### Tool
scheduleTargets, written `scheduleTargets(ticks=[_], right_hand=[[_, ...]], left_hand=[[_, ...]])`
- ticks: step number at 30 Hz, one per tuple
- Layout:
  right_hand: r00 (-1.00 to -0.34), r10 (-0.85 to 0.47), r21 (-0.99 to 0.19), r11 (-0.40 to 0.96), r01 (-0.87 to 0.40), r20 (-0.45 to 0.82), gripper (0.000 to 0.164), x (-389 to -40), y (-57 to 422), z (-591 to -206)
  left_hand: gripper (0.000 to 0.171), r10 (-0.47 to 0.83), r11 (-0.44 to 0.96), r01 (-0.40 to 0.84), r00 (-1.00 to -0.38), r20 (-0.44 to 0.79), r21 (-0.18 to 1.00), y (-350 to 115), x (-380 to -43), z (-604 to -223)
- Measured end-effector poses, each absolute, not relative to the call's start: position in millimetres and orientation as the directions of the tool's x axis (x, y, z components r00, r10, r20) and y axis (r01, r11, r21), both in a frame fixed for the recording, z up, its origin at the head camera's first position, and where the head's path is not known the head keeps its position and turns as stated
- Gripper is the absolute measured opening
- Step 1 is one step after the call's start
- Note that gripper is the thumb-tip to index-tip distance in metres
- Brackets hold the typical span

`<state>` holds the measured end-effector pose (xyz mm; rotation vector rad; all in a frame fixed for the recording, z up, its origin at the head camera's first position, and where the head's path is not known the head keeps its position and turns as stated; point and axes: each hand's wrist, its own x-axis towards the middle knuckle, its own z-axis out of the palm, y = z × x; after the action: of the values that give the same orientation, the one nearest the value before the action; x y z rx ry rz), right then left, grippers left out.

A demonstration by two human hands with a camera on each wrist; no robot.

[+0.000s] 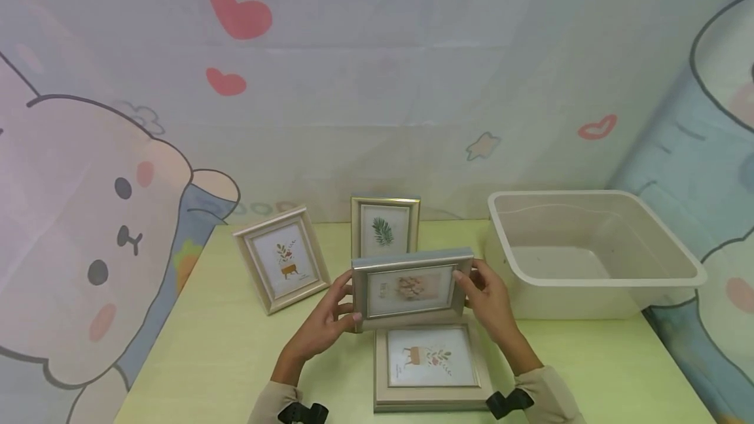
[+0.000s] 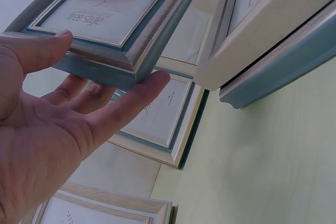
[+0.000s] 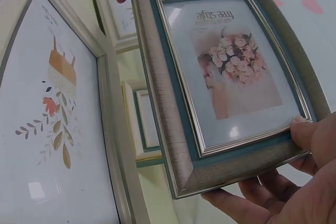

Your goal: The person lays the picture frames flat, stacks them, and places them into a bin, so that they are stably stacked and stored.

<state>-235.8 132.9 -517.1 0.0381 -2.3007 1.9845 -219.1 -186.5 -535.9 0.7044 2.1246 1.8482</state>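
Both hands hold a silvery-brown picture frame (image 1: 412, 290) with a picture of a pink bouquet, raised on its side and leaning back. My left hand (image 1: 321, 327) pinches its left end, thumb on the front edge and fingers behind. At the opposite end my right hand (image 1: 491, 300) grips it, thumb on the front near the glass and fingers underneath in the right wrist view. Just below, a cream picture frame (image 1: 432, 358) with a plant drawing lies face up on another frame (image 2: 283, 61), whose teal side shows in the left wrist view.
A gold-edged frame (image 1: 385, 228) with a green leaf stands behind the held one, partly covered by it. To the left, a beige frame (image 1: 284, 260) with a plant drawing stands tilted. A white plastic bin (image 1: 595, 283) sits at the table's (image 1: 235, 371) right, before a cartoon-printed cloth (image 1: 377, 84).
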Motion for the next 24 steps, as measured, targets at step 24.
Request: scheduleTargets(ticks=[24], right_hand=[[-0.956,-0.198,-0.935,0.239,-0.263,0.218,0.071,-237,148,-522]], left_hand=[[0.081,0.450,-0.115,-0.018,-0.892,0.036,0.993,-192,-222,-534]])
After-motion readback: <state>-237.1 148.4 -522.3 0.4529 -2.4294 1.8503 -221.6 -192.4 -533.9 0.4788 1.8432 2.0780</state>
